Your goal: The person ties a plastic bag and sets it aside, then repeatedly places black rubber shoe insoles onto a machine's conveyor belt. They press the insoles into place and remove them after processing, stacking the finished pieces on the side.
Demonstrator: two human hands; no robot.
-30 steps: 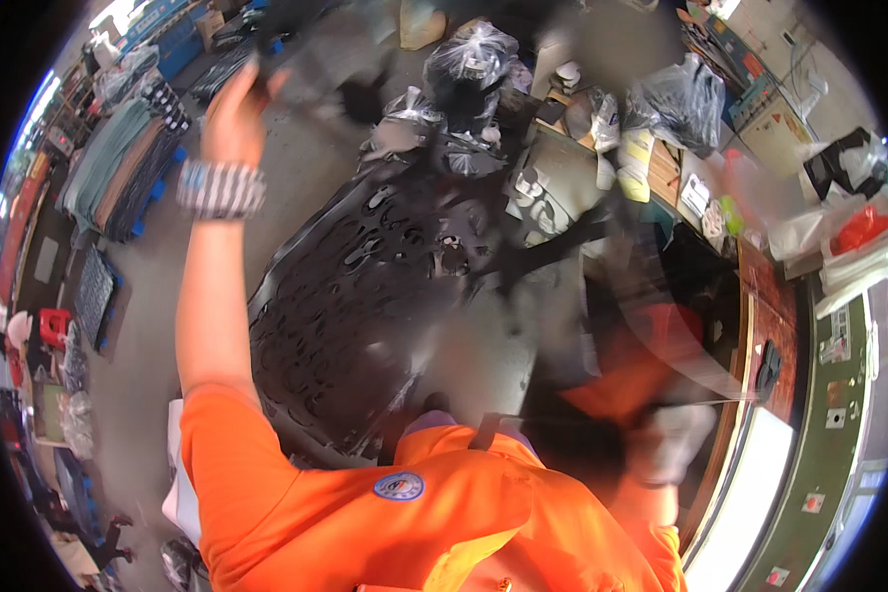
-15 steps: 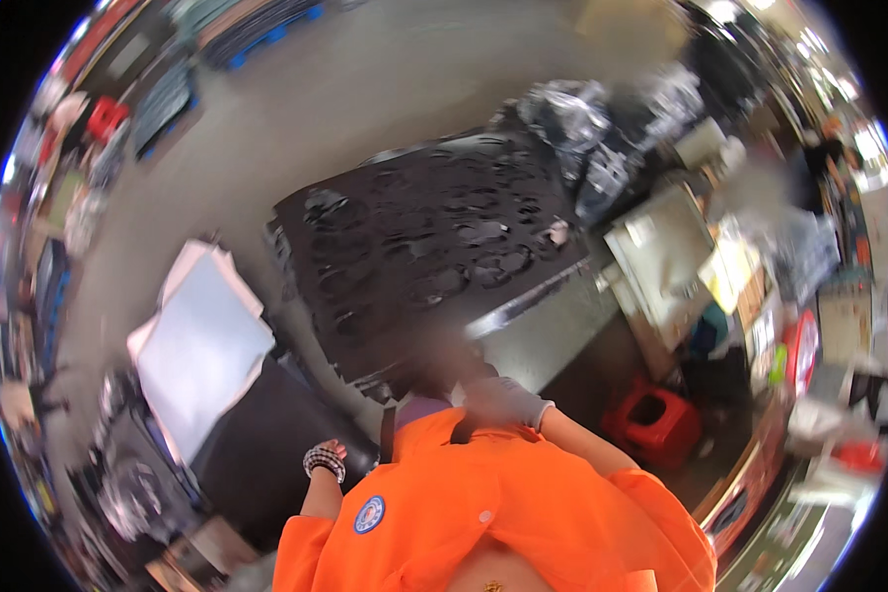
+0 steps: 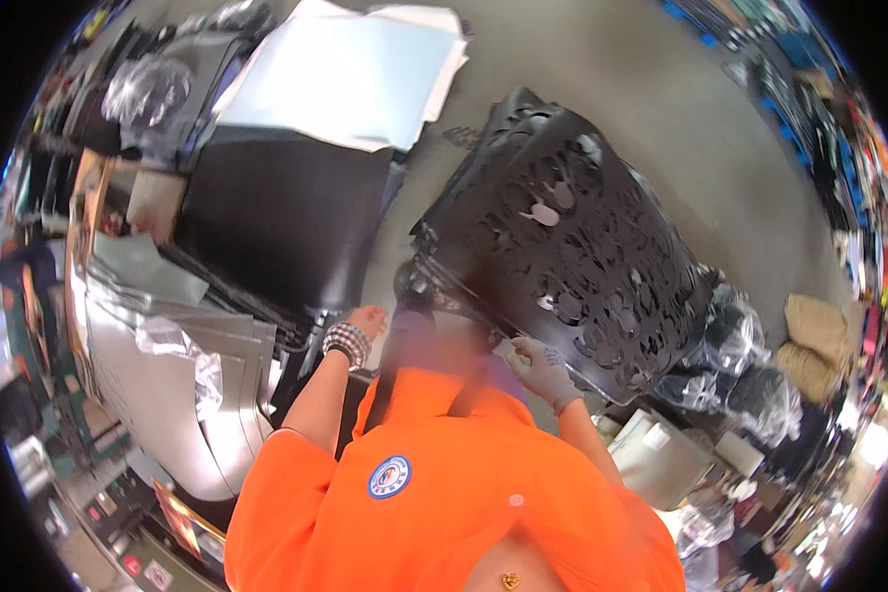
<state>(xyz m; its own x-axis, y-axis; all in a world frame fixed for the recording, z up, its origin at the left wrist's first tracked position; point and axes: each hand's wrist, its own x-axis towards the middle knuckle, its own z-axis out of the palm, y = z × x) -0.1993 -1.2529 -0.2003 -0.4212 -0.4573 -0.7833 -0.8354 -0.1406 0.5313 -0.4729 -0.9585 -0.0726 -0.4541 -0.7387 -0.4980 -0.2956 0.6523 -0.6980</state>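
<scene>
The person has turned: one punched stack [image 3: 582, 247] now lies ahead right, one plain stack [image 3: 286, 212] left, white sheets [image 3: 340, 74] beyond. One gloved right hand [image 3: 543, 370] is at the punched stack's edge, grip unclear; one bare left hand [image 3: 368, 321] hangs, fingers apart.

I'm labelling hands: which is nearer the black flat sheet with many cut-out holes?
Right: the gloved right hand is by the near edge of the holed sheet; the bare left hand sits farther left.
</scene>
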